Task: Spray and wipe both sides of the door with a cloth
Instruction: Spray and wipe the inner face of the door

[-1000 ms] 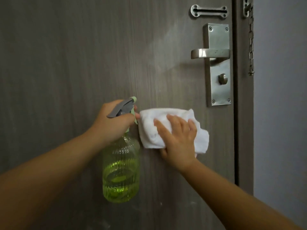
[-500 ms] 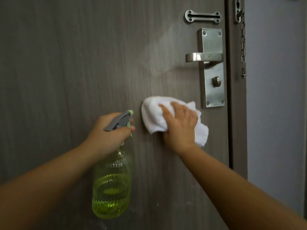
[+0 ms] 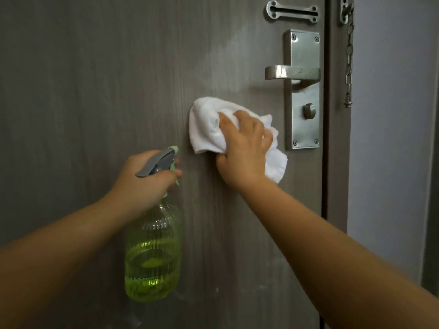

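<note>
A grey wood-grain door [image 3: 95, 91] fills most of the head view. My right hand [image 3: 244, 150] grips a bunched white cloth [image 3: 206, 124] and presses it against the door, just left of the metal lock plate. My left hand [image 3: 145, 179] holds a spray bottle [image 3: 153, 255] by its grey trigger head, lower and to the left of the cloth. The clear green bottle hangs upright, close to the door, with yellow-green liquid in its lower half.
A steel lever handle [image 3: 292, 72] and its plate with a thumb turn [image 3: 308, 111] sit right of the cloth. A slotted chain-guard plate [image 3: 292, 11] is above. A door chain [image 3: 348, 67] hangs on the frame. A pale wall [image 3: 392, 138] is at the right.
My right hand has slid the cloth up the door, toward the lock plate. My left hand and the bottle have dropped lower relative to the cloth.
</note>
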`<action>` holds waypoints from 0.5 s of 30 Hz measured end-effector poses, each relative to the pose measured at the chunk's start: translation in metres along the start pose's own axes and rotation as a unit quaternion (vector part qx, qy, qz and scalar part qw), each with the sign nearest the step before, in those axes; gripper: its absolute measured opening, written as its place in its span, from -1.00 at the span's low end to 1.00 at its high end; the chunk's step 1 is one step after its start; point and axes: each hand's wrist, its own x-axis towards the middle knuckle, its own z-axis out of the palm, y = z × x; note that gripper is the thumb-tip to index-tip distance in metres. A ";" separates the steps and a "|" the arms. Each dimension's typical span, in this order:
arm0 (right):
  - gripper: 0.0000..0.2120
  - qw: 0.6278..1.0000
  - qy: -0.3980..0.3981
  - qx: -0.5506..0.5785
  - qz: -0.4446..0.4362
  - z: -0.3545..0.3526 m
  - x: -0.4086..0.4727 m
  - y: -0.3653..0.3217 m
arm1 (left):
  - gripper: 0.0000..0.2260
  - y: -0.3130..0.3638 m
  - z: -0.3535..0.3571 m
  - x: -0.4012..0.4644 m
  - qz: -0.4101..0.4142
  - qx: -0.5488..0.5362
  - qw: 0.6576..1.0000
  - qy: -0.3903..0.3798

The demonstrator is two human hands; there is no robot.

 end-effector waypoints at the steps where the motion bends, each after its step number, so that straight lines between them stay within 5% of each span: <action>1: -0.39 1.000 0.004 0.003 -0.016 0.003 -0.013 -0.001 | -0.83 -0.002 0.001 0.001 0.007 0.001 1.000 -0.004; 8: -0.50 0.995 -0.024 -0.021 -0.097 0.018 -0.099 0.008 | -0.97 -0.011 0.000 0.000 0.046 0.022 0.999 -0.013; 15: -0.52 0.987 -0.045 -0.042 -0.147 0.011 -0.078 0.024 | -0.81 -0.012 0.003 -0.009 0.051 0.040 0.998 -0.023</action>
